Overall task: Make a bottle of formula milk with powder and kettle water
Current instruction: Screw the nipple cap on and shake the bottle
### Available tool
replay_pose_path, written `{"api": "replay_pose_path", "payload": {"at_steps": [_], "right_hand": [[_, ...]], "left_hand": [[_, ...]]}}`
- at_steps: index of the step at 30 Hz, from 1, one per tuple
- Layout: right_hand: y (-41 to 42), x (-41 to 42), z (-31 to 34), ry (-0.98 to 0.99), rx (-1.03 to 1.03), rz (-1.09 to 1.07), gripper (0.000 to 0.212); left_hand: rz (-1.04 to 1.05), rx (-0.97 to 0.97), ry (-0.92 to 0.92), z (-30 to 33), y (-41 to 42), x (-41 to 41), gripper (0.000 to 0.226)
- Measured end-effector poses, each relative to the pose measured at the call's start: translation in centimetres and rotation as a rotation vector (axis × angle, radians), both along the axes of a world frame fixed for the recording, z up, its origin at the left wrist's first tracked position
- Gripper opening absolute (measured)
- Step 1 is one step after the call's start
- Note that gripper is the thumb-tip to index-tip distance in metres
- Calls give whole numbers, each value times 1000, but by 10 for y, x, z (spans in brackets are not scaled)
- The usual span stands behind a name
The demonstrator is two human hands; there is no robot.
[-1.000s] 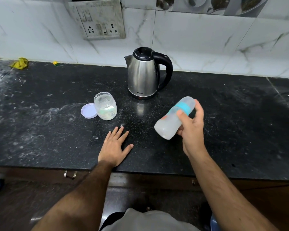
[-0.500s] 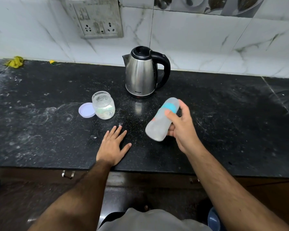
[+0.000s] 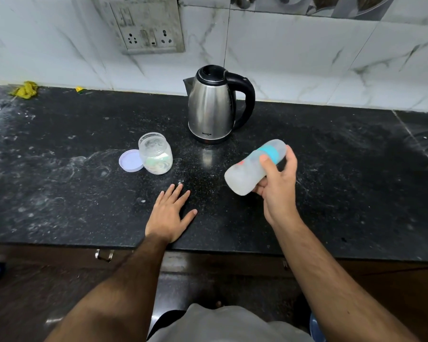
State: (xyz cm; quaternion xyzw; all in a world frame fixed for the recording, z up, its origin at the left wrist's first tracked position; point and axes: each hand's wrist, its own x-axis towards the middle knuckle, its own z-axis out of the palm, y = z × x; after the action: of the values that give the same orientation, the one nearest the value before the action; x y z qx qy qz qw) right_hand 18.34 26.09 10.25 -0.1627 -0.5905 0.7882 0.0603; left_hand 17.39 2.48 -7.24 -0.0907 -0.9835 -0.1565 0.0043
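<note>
— What have we got in our right hand (image 3: 278,191)?
— A cloudy plastic bottle (image 3: 253,167) with a teal band, tilted above the speckled black counter (image 3: 344,174); our grip curls round it; our left hand (image 3: 169,214) lies flat, fingers straight.
— And around us?
— A steel kettle (image 3: 211,107) behind; a glass jar (image 3: 155,154) of powder beside its round lid (image 3: 130,160).

The kettle (image 3: 211,107) has a brushed steel body with a glossy black plastic handle and lid. The surface (image 3: 331,156) is polished black speckled stone, dusted with white powder. The baby bottle (image 3: 251,169) is frosted translucent plastic; the jar (image 3: 156,154) is clear and glossy.
</note>
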Motion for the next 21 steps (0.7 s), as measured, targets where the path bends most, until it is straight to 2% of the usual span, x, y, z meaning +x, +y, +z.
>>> {"api": "replay_pose_path", "payload": {"at_steps": [1,5,10,14,15,19,21], "right_hand": [[-1,0,0,-14,5,-13,61],[-5,12,3,15,114,191,59],[-1,6,-5,-11,29,-54,58],[-7,14,-2,-17,158,227,60],[-8,15,-3,3,151,230,61],[-5,6,-6,-1,22,-27,61],[-6,5,-5,-15,45,51,61]], "left_hand": [[-1,1,2,0,0,0,74],[3,12,2,-1,-1,1,74],[0,4,-5,-1,-1,1,75],[4,10,-2,-1,0,0,75],[4,11,-1,-1,-1,0,75],[3,7,-1,-2,-1,1,75],[3,10,0,-1,0,0,74]]}}
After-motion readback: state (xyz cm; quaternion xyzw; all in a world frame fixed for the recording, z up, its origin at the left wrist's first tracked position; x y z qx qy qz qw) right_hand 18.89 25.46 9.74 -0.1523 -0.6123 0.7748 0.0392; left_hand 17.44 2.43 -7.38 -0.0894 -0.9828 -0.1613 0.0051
